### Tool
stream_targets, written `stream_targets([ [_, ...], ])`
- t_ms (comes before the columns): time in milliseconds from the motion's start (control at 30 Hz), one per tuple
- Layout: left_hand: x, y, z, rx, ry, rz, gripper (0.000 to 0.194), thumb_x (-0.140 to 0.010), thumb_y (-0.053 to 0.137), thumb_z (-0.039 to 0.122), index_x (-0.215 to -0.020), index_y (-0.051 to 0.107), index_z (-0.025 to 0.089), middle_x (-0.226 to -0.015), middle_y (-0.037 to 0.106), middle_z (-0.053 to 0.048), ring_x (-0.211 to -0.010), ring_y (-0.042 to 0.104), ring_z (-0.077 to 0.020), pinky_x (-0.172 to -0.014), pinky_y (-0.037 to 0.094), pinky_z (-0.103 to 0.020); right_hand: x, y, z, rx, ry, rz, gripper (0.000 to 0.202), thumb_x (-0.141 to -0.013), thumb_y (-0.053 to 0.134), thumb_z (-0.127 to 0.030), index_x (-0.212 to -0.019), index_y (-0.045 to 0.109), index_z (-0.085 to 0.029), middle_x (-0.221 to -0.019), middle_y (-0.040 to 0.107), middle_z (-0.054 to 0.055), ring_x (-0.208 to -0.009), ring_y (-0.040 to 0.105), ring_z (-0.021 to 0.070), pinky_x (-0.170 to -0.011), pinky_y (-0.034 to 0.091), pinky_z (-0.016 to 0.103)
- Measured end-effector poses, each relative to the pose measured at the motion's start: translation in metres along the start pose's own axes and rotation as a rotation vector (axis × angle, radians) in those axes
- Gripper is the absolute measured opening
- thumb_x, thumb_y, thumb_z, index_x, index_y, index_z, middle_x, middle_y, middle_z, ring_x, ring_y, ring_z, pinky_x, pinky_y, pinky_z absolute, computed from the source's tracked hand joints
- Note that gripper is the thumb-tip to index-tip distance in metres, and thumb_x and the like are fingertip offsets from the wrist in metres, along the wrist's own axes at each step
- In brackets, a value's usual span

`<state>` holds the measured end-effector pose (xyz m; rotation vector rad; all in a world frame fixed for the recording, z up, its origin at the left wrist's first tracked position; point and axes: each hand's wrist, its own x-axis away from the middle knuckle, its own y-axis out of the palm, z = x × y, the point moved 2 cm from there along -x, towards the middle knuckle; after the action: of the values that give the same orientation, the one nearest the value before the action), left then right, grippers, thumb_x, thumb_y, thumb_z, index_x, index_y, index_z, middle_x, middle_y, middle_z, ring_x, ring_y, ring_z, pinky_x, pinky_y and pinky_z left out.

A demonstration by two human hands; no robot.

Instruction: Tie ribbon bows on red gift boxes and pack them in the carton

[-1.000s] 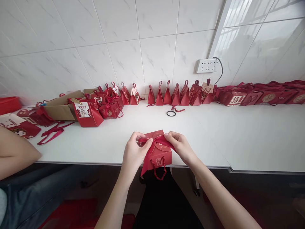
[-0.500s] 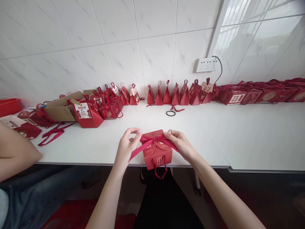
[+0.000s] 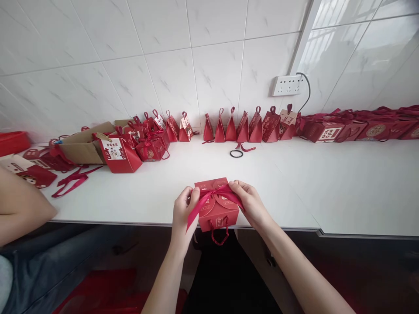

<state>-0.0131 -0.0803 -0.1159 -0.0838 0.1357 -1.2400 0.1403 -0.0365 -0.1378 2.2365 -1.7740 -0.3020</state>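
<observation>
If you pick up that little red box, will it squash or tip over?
The red box looks like thin folded card, so it probably dents if squeezed. It likely feels light. Its flat base on the white table should keep it from tipping. The ribbon droops, so it's floppy.

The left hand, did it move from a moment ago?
Yes. The left hand moved right, back against the red box, judged by the table edge.

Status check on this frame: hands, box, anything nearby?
Left hand and right hand both pinching the ribbon. Red gift box at the table edge. Hair tie beyond, apart.
</observation>
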Motion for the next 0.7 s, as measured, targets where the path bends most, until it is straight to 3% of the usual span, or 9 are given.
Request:
stream_targets([
  [200,0.005,0.006,0.0,-0.053,-0.001,0.013,0.039,-0.086,0.044,0.045,-0.061,0.027,0.02,-0.054,0.029,0.007,-0.048,0.025,-0.0073,-0.042,0.021,-0.018,0.004,0.001,0.004,-0.203,0.043,0.057,0.036,-0.065,0.073,-0.048,-0.059,0.055,-0.017,-0.057,0.057,-0.003,-0.051,0.046,0.0091,-0.052,0.034,0.023],
  [400,0.005,0.006,-0.005,-0.049,0.032,0.02,0.038,-0.088,0.042,0.043,-0.062,0.026,0.02,-0.055,0.027,0.007,-0.048,0.023,-0.0071,-0.042,0.022,-0.017,0.0,0.001,0.009,-0.34,0.12,0.129,0.037,-0.057,0.079,-0.043,-0.056,0.053,-0.017,-0.052,0.054,-0.004,-0.049,0.045,0.0088,-0.052,0.035,0.022],
  [567,-0.004,0.0,-0.005,-0.069,-0.017,-0.081,0.042,-0.081,0.051,0.05,-0.061,0.03,0.02,-0.054,0.031,0.007,-0.045,0.029,-0.006,-0.041,0.024,-0.018,0.0,-0.008,0.002,-0.134,0.107,0.073,0.039,-0.063,0.071,-0.053,-0.064,0.054,-0.018,-0.055,0.052,-0.003,-0.054,0.048,0.0117,-0.058,0.04,0.025],
  [700,-0.009,-0.003,0.002,-0.142,-0.135,-0.112,0.043,-0.07,0.061,0.06,-0.076,0.042,0.021,-0.062,0.047,0.005,-0.047,0.043,-0.0085,-0.042,0.034,-0.02,0.008,-0.022,-0.006,0.051,0.092,0.029,0.049,-0.073,0.049,-0.068,-0.065,0.049,-0.02,-0.058,0.047,-0.003,-0.054,0.045,0.0121,-0.059,0.04,0.027],
])
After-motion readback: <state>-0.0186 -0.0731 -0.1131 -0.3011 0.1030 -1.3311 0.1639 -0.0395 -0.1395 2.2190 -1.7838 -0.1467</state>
